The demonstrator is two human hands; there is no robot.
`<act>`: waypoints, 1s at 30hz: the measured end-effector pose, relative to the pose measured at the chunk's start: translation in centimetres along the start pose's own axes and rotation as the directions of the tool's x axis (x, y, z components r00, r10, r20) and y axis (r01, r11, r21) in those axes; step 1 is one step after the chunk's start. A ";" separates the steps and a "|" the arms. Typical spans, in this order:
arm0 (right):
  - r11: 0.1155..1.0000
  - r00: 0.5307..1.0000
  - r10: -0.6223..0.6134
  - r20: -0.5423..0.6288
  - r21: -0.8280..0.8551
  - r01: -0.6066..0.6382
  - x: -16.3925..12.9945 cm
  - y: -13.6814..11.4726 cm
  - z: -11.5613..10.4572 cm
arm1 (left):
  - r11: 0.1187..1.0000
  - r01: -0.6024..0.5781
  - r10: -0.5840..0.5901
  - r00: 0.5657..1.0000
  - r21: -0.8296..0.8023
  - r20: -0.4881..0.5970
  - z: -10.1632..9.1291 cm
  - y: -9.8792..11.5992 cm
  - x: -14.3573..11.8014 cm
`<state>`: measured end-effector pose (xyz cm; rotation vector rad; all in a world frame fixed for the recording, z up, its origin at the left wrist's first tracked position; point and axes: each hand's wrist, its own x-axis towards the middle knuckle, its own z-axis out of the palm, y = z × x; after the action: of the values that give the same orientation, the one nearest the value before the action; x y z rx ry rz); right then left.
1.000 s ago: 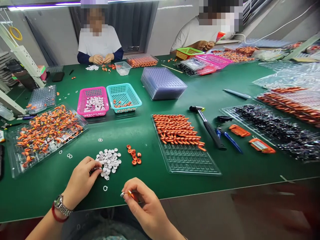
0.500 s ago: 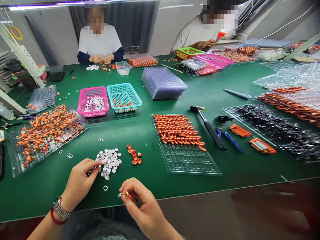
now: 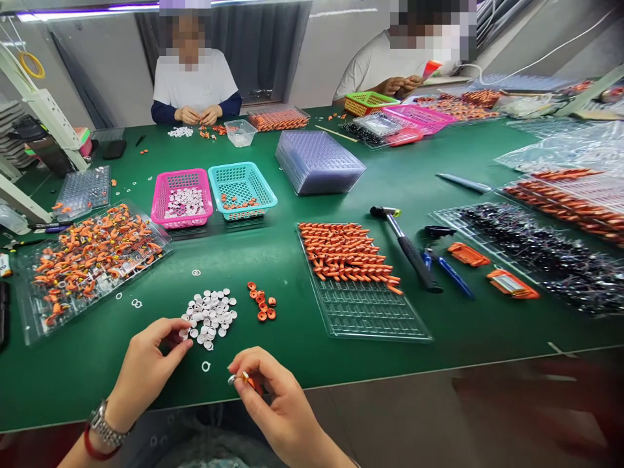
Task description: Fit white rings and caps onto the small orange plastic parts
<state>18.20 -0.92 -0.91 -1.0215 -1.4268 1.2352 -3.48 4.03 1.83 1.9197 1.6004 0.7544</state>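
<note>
My left hand [image 3: 151,361] is at the left edge of a pile of small white round discs [image 3: 214,315]. Its thumb and index finger are apart, and a disc or two shows in the gap between them. In my right hand [image 3: 273,396], near the table's front edge, a small orange part with a silvery round end [image 3: 233,379] is pinched between thumb and fingers; the fingers hide most of it. A white ring [image 3: 206,366] lies between the hands. Several orange round caps [image 3: 262,302] are grouped right of the discs.
Orange parts fill a clear tray [image 3: 92,266] at left and sit in rows on another tray [image 3: 375,318]. Pink [image 3: 156,207] and turquoise [image 3: 269,194] baskets stand behind. A hammer [image 3: 409,250] and blue-handled pliers [image 3: 453,276] lie right. Two people [image 3: 195,81] sit across the table.
My left hand has drawn back a little to the left, and its thumb and index finger have parted. My right hand has barely shifted, still pinching the orange part.
</note>
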 end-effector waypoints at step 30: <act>0.998 0.998 -0.059 0.010 0.014 0.059 -0.6 -2.2 0.2 | 0.830 0.185 -0.119 0.980 -0.527 0.157 1.6 3.4 -3.1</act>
<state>18.12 -1.80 1.18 -0.9584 -1.4449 1.2077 -0.45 0.31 2.86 1.3818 1.2716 0.8910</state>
